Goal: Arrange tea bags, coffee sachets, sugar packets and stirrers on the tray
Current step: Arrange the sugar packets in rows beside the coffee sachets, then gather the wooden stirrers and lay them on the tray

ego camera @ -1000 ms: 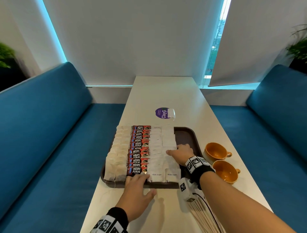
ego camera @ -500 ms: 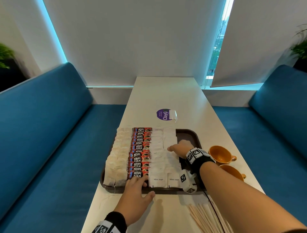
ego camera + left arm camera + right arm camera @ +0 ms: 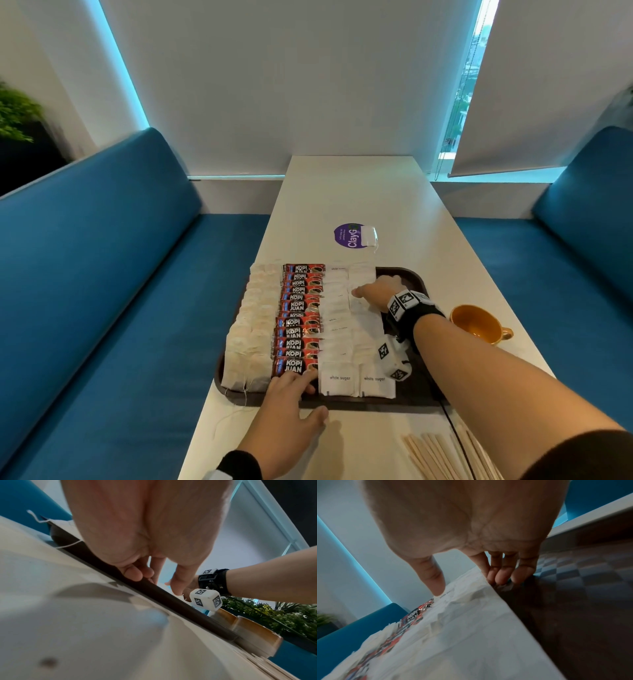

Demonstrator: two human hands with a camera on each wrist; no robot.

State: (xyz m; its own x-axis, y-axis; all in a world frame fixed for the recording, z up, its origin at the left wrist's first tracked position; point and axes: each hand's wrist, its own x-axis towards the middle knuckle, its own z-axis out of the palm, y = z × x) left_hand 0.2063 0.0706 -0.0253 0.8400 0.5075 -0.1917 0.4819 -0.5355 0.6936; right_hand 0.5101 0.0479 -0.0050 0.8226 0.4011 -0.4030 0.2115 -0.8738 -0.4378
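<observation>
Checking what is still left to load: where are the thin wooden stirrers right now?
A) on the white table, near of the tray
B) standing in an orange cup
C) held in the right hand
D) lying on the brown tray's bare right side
A: the thin wooden stirrers lie loose on the white table, nearer than the brown tray.

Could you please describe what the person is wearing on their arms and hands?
Both hands are bare. The right wrist carries a black strap with black-and-white square markers and a hanging white marker cube. The left wrist shows a black cuff and a similar marker.
</observation>
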